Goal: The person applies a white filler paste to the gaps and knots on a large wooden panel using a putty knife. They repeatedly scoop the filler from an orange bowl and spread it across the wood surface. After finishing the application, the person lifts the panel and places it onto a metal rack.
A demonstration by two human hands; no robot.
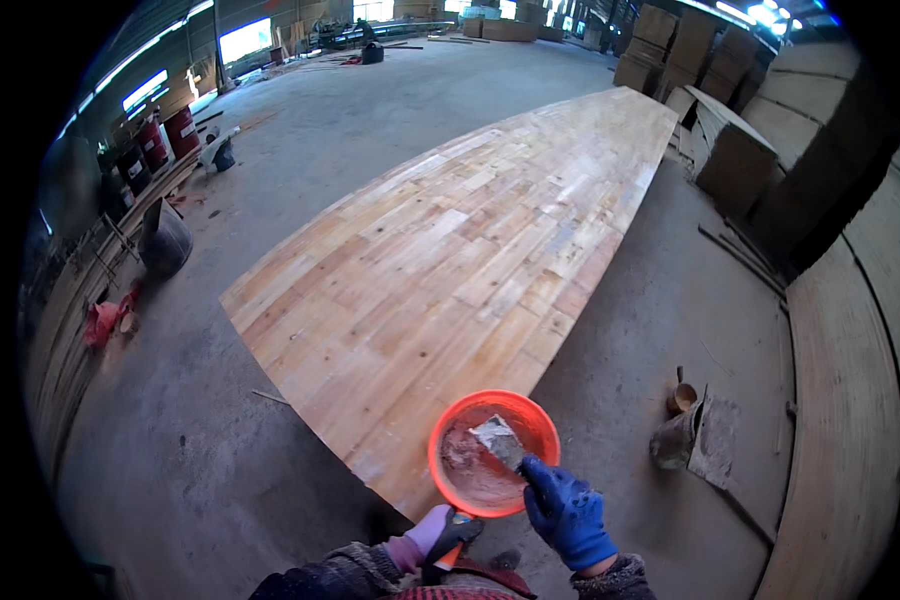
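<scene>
An orange plastic dipper with pinkish-brown paste inside is over the near end of a large wooden panel. Its orange handle sticks out below my left hand, in a purple and dark glove, which is closed round it. My right hand, in a blue glove, grips a putty knife. The knife's metal blade, smeared with pale paste, is above the dipper's paste; whether it touches is hard to tell. The panel is made of many joined strips, with dark knots and whitish patches.
On the right stand a stained bucket with a flat board against it and tall stacks of boards. To the left are a dark tub, red drums and long planks on the concrete floor.
</scene>
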